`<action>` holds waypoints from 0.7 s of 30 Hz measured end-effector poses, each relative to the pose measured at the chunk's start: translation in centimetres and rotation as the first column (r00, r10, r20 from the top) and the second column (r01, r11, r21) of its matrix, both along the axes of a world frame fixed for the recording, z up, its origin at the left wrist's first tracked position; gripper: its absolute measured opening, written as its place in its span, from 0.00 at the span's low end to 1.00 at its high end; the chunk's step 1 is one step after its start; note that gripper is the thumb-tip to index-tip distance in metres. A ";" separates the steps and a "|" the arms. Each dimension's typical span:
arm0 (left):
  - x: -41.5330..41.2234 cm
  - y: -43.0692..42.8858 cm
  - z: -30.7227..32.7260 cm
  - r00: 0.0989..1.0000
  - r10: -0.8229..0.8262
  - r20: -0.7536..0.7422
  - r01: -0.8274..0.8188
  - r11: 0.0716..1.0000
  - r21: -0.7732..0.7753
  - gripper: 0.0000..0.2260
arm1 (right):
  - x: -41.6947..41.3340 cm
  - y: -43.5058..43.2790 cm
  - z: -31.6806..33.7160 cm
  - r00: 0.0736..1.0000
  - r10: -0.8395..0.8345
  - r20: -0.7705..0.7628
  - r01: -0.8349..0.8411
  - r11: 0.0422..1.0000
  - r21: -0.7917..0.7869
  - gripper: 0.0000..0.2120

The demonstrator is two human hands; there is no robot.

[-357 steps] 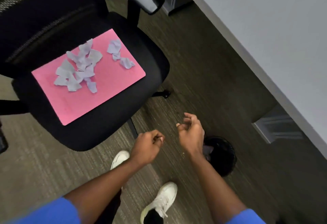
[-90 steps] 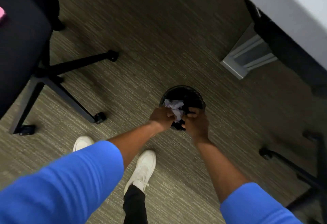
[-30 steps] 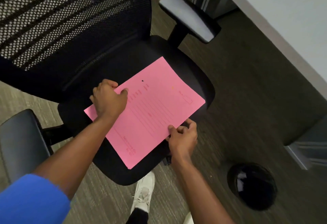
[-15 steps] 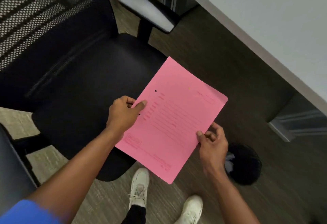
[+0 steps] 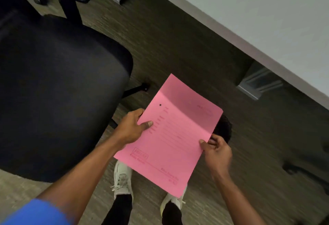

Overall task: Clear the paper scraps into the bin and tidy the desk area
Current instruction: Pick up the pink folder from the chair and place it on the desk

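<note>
- The black office chair (image 5: 58, 89) fills the left half of the frame; its seat is bare, where a second ago the pink folder lay on it under both hands.
- The pale desk (image 5: 258, 16) runs across the upper right corner, its grey legs standing on the striped carpet (image 5: 178, 47) beneath.
- The pink folder (image 5: 170, 136) is now held in the air at lower centre, off the seat and further right than half a second ago, above the person's white shoes (image 5: 122, 178).
- Printed lines and a boxed stamp near its lower left corner are too blurred to read; a small dark hole shows near its upper left.
- The black bin (image 5: 223, 127) sits on the carpet right of centre, mostly hidden behind the folder's right edge. Whether paper scraps lie inside cannot be seen here, though white scraps showed in it half a second ago.
- The left hand (image 5: 130, 128) pinches the folder's left edge, thumb flat on top and fingers curled underneath.
- The right hand (image 5: 215, 150) grips the right edge, thumb on top and fingers folded behind.
</note>
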State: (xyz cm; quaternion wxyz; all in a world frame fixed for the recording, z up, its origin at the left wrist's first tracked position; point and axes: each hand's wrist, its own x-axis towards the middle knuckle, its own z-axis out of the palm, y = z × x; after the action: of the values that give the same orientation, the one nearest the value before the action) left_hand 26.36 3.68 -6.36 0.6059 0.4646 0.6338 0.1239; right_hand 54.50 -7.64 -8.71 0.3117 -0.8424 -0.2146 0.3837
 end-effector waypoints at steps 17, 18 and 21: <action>10.3 -5.2 -6.3 0.971 -0.208 -0.119 0.203 0.978 -0.055 0.07 | 7.5 -3.1 -10.4 0.265 0.867 0.422 -0.818 0.434 -0.378 0.44; 10.6 -5.3 -6.5 0.973 -0.201 -0.115 0.196 0.979 -0.058 0.07 | 8.4 -3.0 -10.9 0.268 0.866 0.423 -0.805 0.442 -0.396 0.45; 11.0 -5.2 -7.0 0.972 -0.201 -0.120 0.194 0.979 -0.060 0.09 | 11.4 -2.3 -12.3 0.302 0.856 0.419 -0.751 0.485 -0.448 0.45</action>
State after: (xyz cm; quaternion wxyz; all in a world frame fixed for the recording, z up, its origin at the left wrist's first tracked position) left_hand 37.40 -1.48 -13.36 0.5854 0.5173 0.6240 0.0183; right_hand 65.93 -9.94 -21.06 -0.0795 -0.7149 -0.6595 0.2180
